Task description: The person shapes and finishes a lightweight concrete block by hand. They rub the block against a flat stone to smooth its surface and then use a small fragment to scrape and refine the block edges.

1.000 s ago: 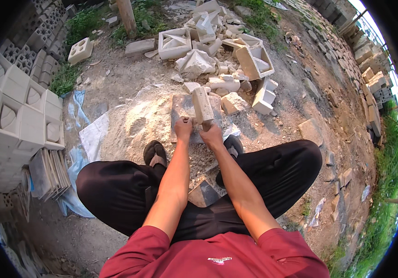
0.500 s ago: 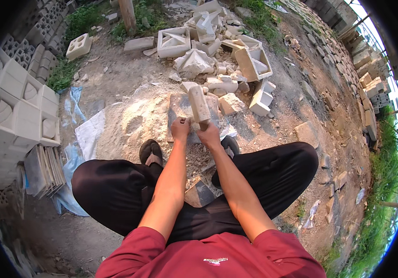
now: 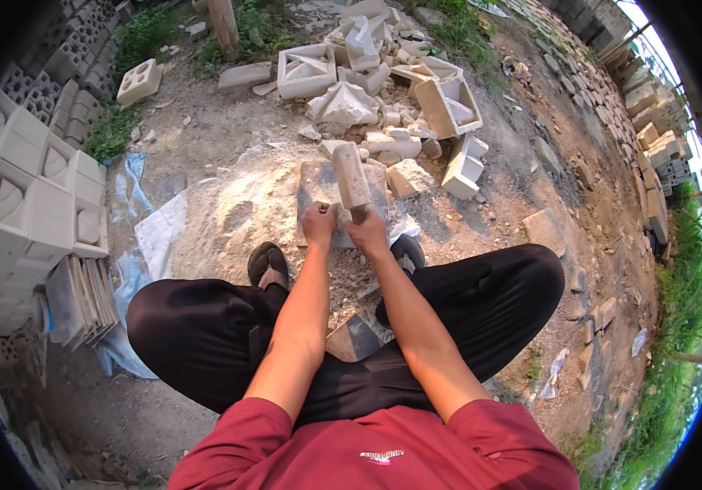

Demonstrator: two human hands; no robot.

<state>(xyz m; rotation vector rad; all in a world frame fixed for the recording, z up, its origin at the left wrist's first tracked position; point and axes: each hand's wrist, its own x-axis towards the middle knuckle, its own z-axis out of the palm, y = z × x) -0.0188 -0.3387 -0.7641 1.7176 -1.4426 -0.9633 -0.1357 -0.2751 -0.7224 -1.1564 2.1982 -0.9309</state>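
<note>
My right hand [image 3: 367,233] is closed around the short handle of a wooden mallet [image 3: 352,175]. The mallet's pale, dusty block head points away from me, above a flat square slab [image 3: 312,186] on the ground. Close beside it, my left hand [image 3: 319,224] is curled into a fist over the slab's near part; whatever its fingers pinch is hidden or too small to make out. Pale powder and crumbs [image 3: 233,204] lie around the slab, which sits just beyond my feet.
Broken concrete blocks [image 3: 344,108] are heaped beyond the slab. Moulded blocks [image 3: 47,208] are stacked at the left, with thin boards [image 3: 82,302] leaning below them. A wooden post [image 3: 223,28] stands at the far left. Grass [image 3: 682,327] borders the right side.
</note>
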